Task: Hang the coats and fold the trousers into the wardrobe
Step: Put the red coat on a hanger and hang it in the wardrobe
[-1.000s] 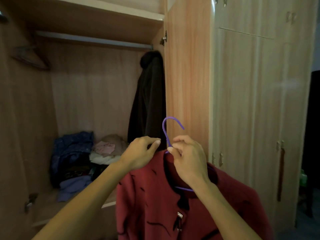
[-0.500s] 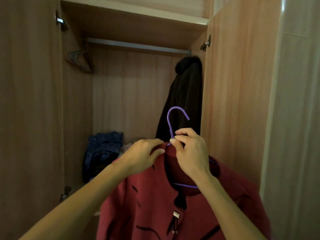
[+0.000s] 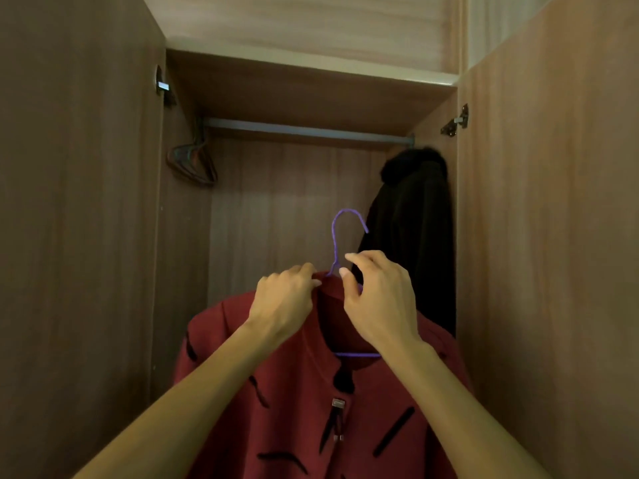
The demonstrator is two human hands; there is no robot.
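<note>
Wardrobe (image 3: pixel 294 202) interior seen from head height, with two doors open, a left door (image 3: pixel 76 236) outside the left-hand grip (image 3: pixel 287 299) and a right door (image 3: pixel 553 236) outside the right-hand grip (image 3: pixel 377 299). Two bare arms reach forward and hold up one red coat (image 3: pixel 294 392) marked with black dashes, hung on one purple hanger (image 3: pixel 333 233). The left-hand grip pinches the coat's collar right beside the hanger's neck. The right-hand grip is curled around the hanger's wire just below the hook, thumb and forefinger bent beside the neck. The hook rises above and between both grips, well below one metal rail (image 3: pixel 304 127) that crosses the top of the wardrobe. Inside hang two things. One black coat (image 3: pixel 415 236) hangs up and to the right of the right-hand grip, at the rail's end. One bunch of empty hangers (image 3: pixel 192 162) hangs up and to the left of the left-hand grip; their number cannot be told. Two hinges show, one on each side, at the height of the rail.
</note>
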